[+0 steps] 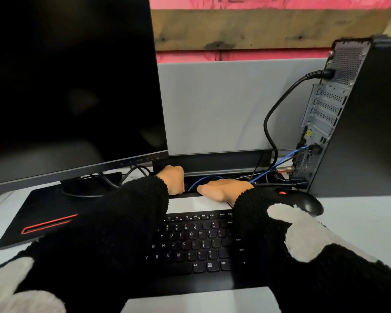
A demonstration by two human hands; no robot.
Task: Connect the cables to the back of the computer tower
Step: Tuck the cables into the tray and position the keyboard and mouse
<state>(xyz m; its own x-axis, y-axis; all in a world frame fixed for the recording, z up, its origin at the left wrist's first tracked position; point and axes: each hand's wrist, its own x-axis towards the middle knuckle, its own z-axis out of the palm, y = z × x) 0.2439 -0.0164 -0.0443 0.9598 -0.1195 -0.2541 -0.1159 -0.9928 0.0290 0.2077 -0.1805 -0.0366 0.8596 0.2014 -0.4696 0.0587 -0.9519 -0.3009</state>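
Note:
The black computer tower [368, 123] stands at the right with its rear panel [325, 114] turned toward me. A thick black power cable [278, 109] is plugged in near its top. A blue cable [280, 162] and thin black leads run from the lower ports down into the cable slot [215, 177] at the back of the desk. My left hand [173, 179] is curled at the slot's left end, fingers hidden behind the edge. My right hand [224, 189] lies on the slot's front edge, fingers reaching in beside the blue cable. What either hand holds is hidden.
A dark monitor [72, 86] on a black base [43, 213] fills the left. A black keyboard [190, 242] lies under my forearms. A black mouse [303, 202] sits beside the tower. A grey partition [212, 105] backs the desk.

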